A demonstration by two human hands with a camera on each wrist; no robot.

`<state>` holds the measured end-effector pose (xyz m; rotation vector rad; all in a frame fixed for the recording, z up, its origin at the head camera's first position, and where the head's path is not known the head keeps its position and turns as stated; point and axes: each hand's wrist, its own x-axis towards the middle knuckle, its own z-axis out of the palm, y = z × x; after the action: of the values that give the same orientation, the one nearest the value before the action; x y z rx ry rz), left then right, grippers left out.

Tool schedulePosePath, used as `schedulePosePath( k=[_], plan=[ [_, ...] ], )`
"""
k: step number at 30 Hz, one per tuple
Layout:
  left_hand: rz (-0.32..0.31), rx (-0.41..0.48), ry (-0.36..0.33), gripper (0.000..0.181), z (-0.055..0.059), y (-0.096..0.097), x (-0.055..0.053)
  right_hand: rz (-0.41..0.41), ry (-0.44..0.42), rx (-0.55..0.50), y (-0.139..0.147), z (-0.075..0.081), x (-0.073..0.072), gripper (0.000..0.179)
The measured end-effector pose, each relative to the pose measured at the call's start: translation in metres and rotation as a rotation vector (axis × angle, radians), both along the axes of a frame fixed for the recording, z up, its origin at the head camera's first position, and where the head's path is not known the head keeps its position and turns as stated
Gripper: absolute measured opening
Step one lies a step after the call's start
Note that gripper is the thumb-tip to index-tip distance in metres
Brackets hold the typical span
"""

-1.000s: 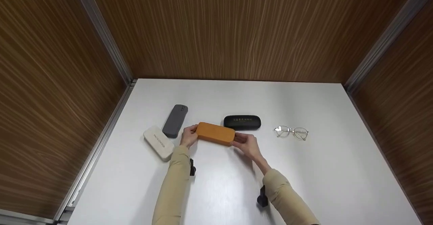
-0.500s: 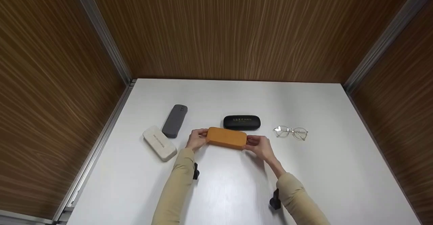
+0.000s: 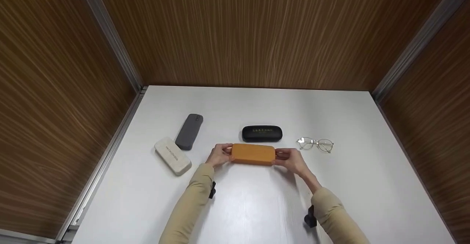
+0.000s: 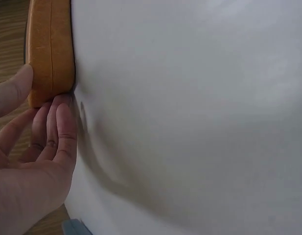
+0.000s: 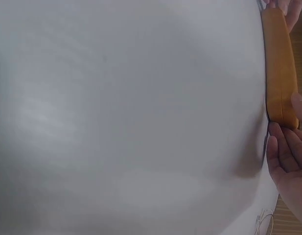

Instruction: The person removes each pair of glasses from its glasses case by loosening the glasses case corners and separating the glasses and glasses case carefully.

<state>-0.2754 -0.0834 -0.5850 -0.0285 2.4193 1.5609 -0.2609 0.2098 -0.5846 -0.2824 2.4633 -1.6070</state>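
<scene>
An orange glasses case [image 3: 253, 154], closed and lying lengthwise from side to side, is held at both ends. My left hand [image 3: 219, 155] grips its left end; in the left wrist view the thumb lies on the case's near edge and the fingertips touch its end. Holding the right end is my right hand [image 3: 292, 160], with thumb and fingers placed much the same way in the right wrist view. The case is at or very close to the tabletop. Just behind it lies a black glasses case [image 3: 262, 133] with gold lettering.
Wire-framed glasses [image 3: 315, 144] lie to the right of the black case. On the left are a grey glasses case [image 3: 189, 131] and a cream glasses case [image 3: 173, 156], both slanted. Wood-grain panels [image 3: 257, 35] border the white table [image 3: 253, 207] at the back and sides.
Both hands have carried the orange case to the right and toward me, and its tilt has levelled out in front of the black case. The other cases and the glasses stay put.
</scene>
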Motion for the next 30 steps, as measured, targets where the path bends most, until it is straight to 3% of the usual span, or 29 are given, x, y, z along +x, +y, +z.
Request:
schedulePosePath(
  k=[6,15,21,30],
  plan=[
    [-0.057,-0.042,-0.014,0.056,0.004,0.001,0.0,0.045,0.055,0.082,0.007,-0.01,-0.01,0.056],
    [-0.165,-0.043,0.068,0.054,0.002,0.002,0.003,0.04,0.181,0.323,0.002,-0.014,-0.014,0.076],
    [-0.262,-0.106,0.124,0.062,-0.01,0.002,0.004,0.055,0.196,0.399,-0.001,-0.015,-0.015,0.079],
    [-0.312,-0.204,0.198,0.071,-0.011,0.008,0.0,0.057,0.241,0.461,-0.003,-0.019,-0.015,0.08]
  ],
)
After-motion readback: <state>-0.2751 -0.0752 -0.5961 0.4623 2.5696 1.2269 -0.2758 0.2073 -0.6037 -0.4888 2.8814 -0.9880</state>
